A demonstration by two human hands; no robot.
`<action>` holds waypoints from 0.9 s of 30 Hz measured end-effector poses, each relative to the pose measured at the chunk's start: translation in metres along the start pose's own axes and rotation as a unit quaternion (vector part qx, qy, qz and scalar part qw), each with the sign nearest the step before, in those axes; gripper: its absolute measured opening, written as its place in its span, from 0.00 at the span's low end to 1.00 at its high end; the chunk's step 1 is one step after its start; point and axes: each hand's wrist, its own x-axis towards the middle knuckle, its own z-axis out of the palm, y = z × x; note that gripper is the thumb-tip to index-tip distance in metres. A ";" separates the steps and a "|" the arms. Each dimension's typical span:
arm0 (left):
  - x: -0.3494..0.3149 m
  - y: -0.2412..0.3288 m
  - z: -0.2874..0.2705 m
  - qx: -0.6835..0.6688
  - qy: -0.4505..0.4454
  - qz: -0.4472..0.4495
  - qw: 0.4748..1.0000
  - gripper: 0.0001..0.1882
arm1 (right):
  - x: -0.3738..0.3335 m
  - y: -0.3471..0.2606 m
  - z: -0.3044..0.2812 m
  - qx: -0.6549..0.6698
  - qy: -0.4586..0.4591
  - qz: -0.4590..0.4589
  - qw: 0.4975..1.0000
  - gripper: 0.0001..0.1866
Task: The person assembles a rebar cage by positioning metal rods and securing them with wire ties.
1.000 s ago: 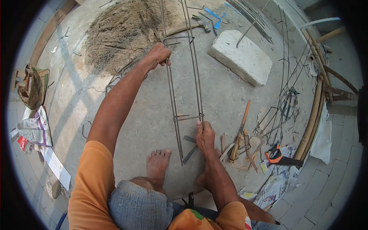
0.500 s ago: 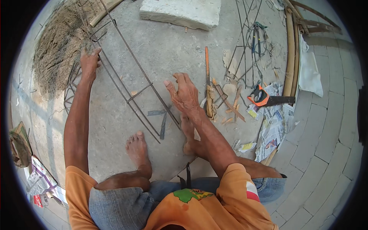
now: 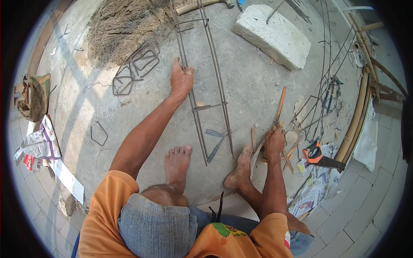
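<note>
A person seen from above sits on a concrete floor (image 3: pixel 258 86), bare feet forward, arms reaching out. The left hand (image 3: pixel 181 79) is stretched far ahead, palm down, fingers curled over the left long bar of a steel rebar cage (image 3: pixel 205 86). The cage is a narrow frame of long rods tied with square loops, lying flat on the floor and running from beside the right foot away toward a sand pile (image 3: pixel 124 26).

The right hand (image 3: pixel 274 144) is closed, fingers wrapped around the end of a thin wooden-handled tool (image 3: pixel 279 107) that points away from the person. It lies just right of the cage, among scattered wood scraps (image 3: pixel 289 157).

Loose bent steel stirrups (image 3: pixel 137 69) lie left of the cage, near the sand. A pale stone block (image 3: pixel 272 35) sits to the upper right. A hand saw with an orange and black handle (image 3: pixel 320 155) rests on newspaper (image 3: pixel 316 189) near the right hand. Bamboo poles (image 3: pixel 357 116) curve along the right edge.
</note>
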 end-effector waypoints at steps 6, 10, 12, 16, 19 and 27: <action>-0.050 -0.011 -0.003 0.094 0.118 0.092 0.984 0.36 | 0.001 -0.007 -0.033 0.027 0.032 0.020 0.999 0.20; -0.098 0.010 -0.021 0.229 0.006 0.394 0.890 0.23 | 0.003 -0.018 -0.078 0.197 0.062 -0.037 0.978 0.21; -0.109 0.011 -0.021 0.240 -0.051 0.441 0.863 0.19 | 0.000 -0.050 -0.117 0.295 -0.004 -0.002 0.955 0.23; -0.104 -0.005 -0.005 0.281 -0.160 0.410 0.853 0.12 | -0.009 -0.082 -0.141 0.416 -0.119 0.046 0.901 0.22; -0.103 -0.012 -0.001 0.256 -0.196 0.366 0.873 0.09 | -0.025 -0.096 -0.148 0.473 -0.232 0.019 0.849 0.24; -0.110 -0.019 -0.028 0.258 -0.197 0.382 0.865 0.06 | -0.050 -0.102 -0.102 0.366 -0.208 -0.136 0.897 0.23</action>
